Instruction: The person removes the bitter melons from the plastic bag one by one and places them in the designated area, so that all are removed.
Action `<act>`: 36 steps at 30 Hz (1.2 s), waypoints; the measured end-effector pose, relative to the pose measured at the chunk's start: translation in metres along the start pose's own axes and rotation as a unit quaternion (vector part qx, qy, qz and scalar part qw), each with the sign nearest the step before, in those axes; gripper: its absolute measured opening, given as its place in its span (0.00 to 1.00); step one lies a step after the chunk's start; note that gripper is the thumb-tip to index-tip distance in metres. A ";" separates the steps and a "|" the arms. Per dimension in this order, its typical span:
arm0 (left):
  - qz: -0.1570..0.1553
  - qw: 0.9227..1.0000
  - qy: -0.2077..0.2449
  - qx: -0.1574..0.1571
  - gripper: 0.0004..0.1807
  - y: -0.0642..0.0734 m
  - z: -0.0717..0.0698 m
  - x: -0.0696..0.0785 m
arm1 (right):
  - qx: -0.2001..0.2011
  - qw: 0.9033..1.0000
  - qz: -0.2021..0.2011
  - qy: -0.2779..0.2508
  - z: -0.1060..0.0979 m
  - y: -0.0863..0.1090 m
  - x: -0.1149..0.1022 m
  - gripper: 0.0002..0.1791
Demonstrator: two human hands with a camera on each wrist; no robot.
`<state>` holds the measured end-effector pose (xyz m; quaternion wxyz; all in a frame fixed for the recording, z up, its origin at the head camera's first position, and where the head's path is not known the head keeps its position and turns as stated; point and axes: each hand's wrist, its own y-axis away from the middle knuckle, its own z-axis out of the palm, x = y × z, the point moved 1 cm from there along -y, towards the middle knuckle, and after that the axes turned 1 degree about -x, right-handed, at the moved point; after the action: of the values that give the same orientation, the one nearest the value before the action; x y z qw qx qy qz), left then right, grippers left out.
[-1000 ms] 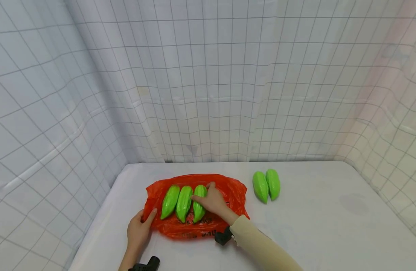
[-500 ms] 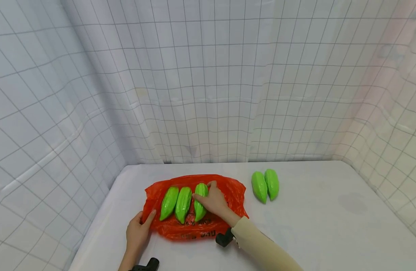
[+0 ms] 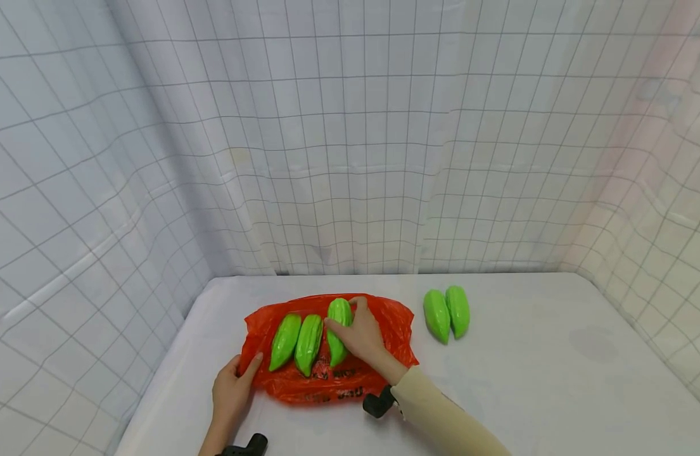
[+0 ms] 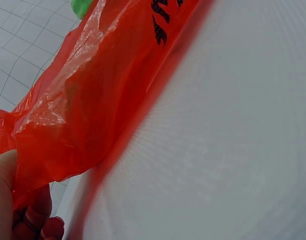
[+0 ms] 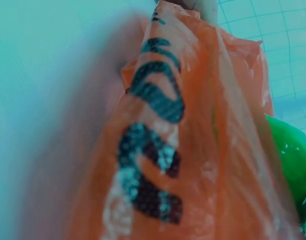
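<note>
A red plastic bag [image 3: 400,316] with black lettering lies flat on the white table. At its left edge my left hand [image 3: 231,389] pinches the plastic between thumb and fingers, as the left wrist view of the bag [image 4: 98,110] also shows. My right hand [image 3: 363,332] grips a glossy green ridged fruit [image 3: 339,310], pointed at its near end, over the bag's middle. Two similar green fruits, one on the left [image 3: 285,342] and one beside it [image 3: 308,345], lie on the bag. In the right wrist view the bag [image 5: 193,150] hides my right hand.
Two more green fruits, a left one [image 3: 437,315] and a right one [image 3: 458,310], lie side by side on the table [image 3: 526,373], right of the bag. A white checked curtain [image 3: 361,158] hangs behind the table and along both sides.
My right hand has shifted the gripped green fruit slightly away from me and to the right, widening its gap from the other two. The left hand has stayed at the bag's edge.
</note>
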<state>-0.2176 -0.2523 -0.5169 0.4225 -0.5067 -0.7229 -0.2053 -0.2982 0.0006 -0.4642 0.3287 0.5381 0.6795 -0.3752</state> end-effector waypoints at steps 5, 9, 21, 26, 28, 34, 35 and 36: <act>0.000 1.000 0.002 0.000 0.26 0.000 0.002 0.000 | 0.018 0.999 -0.016 -0.027 -0.004 0.002 -0.003 0.35; -0.005 1.000 0.000 0.001 0.26 0.001 0.003 -0.001 | 0.031 0.998 -0.029 -0.048 -0.008 0.003 -0.005 0.36; -0.007 1.000 -0.001 0.002 0.25 0.000 0.003 -0.003 | 0.051 0.993 -0.046 -0.100 -0.019 0.004 -0.016 0.33; -0.010 1.000 -0.005 -0.001 0.27 0.000 0.002 -0.003 | 0.061 0.991 -0.053 -0.107 -0.023 0.006 -0.019 0.33; -0.010 1.000 -0.006 -0.005 0.28 0.000 0.002 -0.003 | 0.066 0.990 -0.057 -0.111 -0.026 0.006 -0.019 0.33; -0.011 1.000 -0.001 -0.005 0.28 0.000 0.001 -0.001 | 0.077 0.987 -0.062 -0.125 -0.036 0.006 -0.020 0.31; -0.010 1.000 -0.001 -0.004 0.28 0.000 0.001 -0.001 | 0.081 0.987 -0.063 -0.125 -0.038 0.006 -0.020 0.32; -0.009 1.000 -0.001 -0.003 0.27 0.000 0.001 0.000 | 0.084 0.987 -0.065 -0.123 -0.040 0.006 -0.020 0.32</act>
<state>-0.2177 -0.2520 -0.5176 0.4184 -0.5019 -0.7269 -0.2113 -0.2903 0.0265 -0.4278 0.3384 0.4682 0.6331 -0.5152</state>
